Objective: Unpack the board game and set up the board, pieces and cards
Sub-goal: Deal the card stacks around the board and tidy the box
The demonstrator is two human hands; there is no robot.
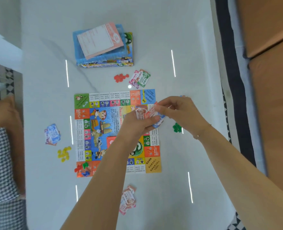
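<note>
- The board (pixel 94 130) lay flat and unfolded on the white bench (pixel 154 39), and everything else is placed relative to it.
- Above the board's right half, the left hand (pixel 137 125) gripped a small stack of cards (pixel 147 113), its fingers curled round them.
- The right hand (pixel 175 108) pinched the top edge of the same cards, thumb and fingers closed on them; both hands hovered over the board's upper right part.
- On the board's near left corner stood a cluster of red, green and blue pawns (pixel 82 170).
- A white die (pixel 98 131) sat on the picture field at the board's middle left.
- Just beyond the board's far right corner lay a pile of green and pink cards (pixel 140 78), with a heap of red pieces (pixel 120 77) just left of that pile.
- Left of the board lay a blue card pile (pixel 52 134), and nearer, below it, a heap of yellow pieces (pixel 64 154).
- Right of the board, close under the right wrist, lay a heap of green pieces (pixel 177 127).
- On the near side of the board, apart from its edge, lay a pink and orange card pile (pixel 128 200).
- Well beyond the board's far edge stood the game box (pixel 120 63), carrying a blue plastic tray (pixel 81 47) with an orange and white sheet (pixel 100 40) on top.
</note>
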